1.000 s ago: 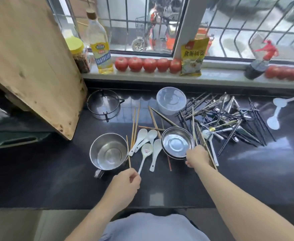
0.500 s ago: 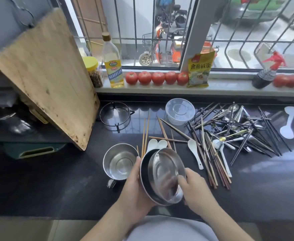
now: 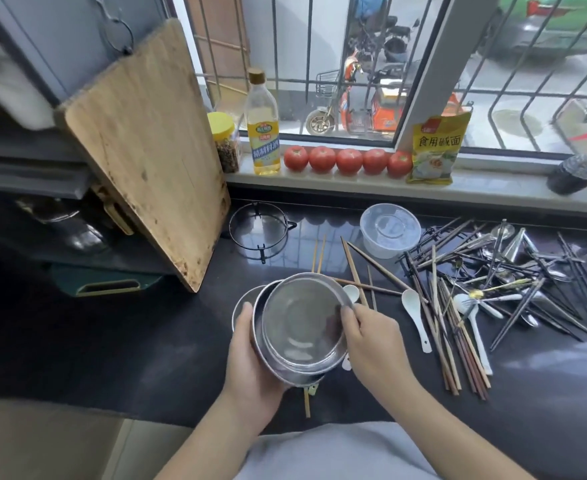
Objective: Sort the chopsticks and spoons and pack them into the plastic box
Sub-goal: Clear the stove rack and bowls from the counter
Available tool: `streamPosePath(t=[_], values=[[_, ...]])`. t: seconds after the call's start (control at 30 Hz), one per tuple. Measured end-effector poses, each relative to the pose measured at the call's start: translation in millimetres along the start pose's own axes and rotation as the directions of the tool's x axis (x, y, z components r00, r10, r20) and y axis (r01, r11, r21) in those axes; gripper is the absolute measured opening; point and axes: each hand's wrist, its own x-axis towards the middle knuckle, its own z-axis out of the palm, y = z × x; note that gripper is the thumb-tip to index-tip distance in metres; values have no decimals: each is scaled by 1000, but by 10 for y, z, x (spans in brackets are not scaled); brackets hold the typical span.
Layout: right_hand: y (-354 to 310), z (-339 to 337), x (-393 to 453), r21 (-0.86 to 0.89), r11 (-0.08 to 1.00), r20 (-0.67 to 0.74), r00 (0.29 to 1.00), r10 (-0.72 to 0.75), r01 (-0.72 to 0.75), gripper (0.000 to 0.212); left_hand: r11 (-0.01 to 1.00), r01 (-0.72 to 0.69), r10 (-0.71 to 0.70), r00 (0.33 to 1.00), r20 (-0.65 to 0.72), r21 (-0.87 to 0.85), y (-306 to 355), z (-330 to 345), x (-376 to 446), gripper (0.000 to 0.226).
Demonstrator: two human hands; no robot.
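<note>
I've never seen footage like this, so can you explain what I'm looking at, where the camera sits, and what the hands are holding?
There is no machine here: a person wears a camera on the head, looking forward and down at their own hands over a dark kitchen counter. The left hand and right hand together hold a steel bowl, tilted toward the camera. It seems to be nested in a second bowl. On the counter lie a clear plastic box, wooden chopsticks, white spoons and a tangled pile of metal cutlery. A cutting board leans at the left. Tomatoes line the windowsill.
</note>
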Motion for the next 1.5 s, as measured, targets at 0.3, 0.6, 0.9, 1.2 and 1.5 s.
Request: streamPosePath(t=[0.3,0.6,0.9,1.2,1.5], values=[[117,242,581,-316,948,152,988,7,42,20,916,-330,254,917,-309,-226,846,-1165,-282,56],[-200,967,619,-586,785,260,964,-50,199,28,922,-260,181,945,-273,-287,698,-1154,-367,55],[-103,880,467,-308,947,116,992,-53,87,29,964,-218,185,961,-205,-151,638,-1030,-406,56],[-575,85,-54,625,516,700,714,-37,-586,42,120,-354,509,824,248,928,369,-447,-108,66],[-246,432,300,763,260,455,777,435,-592,33,50,-397,444,831,336,916,144,-524,246,67]])
